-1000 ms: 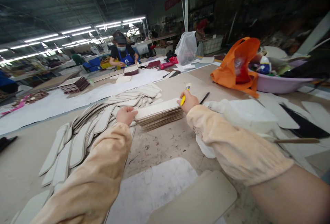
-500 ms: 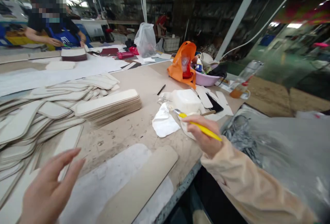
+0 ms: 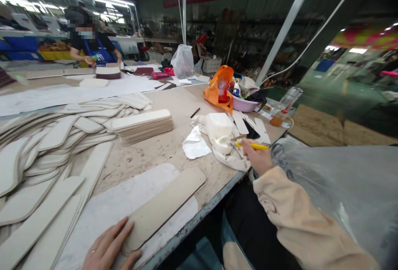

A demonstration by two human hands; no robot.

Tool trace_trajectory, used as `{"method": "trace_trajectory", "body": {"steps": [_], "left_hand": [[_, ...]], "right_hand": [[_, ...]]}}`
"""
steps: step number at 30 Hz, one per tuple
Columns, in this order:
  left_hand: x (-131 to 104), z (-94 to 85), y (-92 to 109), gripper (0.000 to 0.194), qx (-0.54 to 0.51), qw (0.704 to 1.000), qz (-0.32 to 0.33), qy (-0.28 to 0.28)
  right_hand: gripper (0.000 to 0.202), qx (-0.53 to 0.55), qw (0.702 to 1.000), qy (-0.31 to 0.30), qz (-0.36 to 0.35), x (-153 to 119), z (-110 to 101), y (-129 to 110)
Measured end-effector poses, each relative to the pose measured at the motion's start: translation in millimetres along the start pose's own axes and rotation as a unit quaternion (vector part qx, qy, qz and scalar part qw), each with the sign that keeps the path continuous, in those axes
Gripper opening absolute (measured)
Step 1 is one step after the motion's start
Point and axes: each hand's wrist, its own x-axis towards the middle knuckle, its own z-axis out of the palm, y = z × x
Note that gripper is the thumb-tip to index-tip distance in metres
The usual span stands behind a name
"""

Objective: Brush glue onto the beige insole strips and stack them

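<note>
a: item one, right hand?
b: closed around a yellow-handled brush, its bristle end at a small pale bowl. whether the tip touches the contents, cannot tell.
a: item two, left hand?
b: fingers loosely spread, laid on the near end of a long beige panel; not clenched. one ring.
a: location of the panel?
b: flat and slantwise on a white sheet, close to the table edge.
a: neighbouring stock?
b: one neat stack of pale round-cornered pieces, beyond the sheet. loose overlapping pieces, many, to its left.
a: around the bowl?
b: a white tub just behind; crumpled white paper to the left.
a: farther off?
b: an orange bag beside a purple basin; across the table, a person in a blue apron.
</note>
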Motion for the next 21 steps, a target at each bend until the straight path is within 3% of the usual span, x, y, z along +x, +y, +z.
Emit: {"method": "trace_trajectory", "body": {"steps": [4, 8, 11, 16, 21], "left_hand": [[7.0, -7.9, 8.8, 0.062, 0.034, 0.999, 0.014, 0.007], [10.3, -11.8, 11.6, 0.076, 0.043, 0.999, 0.003, 0.002], [14.5, -14.2, 13.3, 0.076, 0.050, 0.999, 0.021, -0.005], [17.2, -12.6, 13.4, 0.066, 0.043, 0.998, 0.048, -0.005], [15.2, -8.4, 12.1, 0.059, 0.028, 0.998, 0.062, -0.008]], "right_hand": [[0.050, -0.085, 0.995, -0.021, -0.044, 24.0, 14.5, 12.5], [0.053, -0.130, 0.989, -0.058, -0.039, 37.7, 23.4, 21.6], [0.053, -0.114, 0.991, -0.058, -0.023, 41.7, 24.0, 21.9], [0.052, -0.029, 1.000, 0.006, 0.008, 42.9, 14.2, 22.2], [0.048, -0.041, 0.998, -0.049, -0.007, 34.7, 4.4, 24.0]]}}
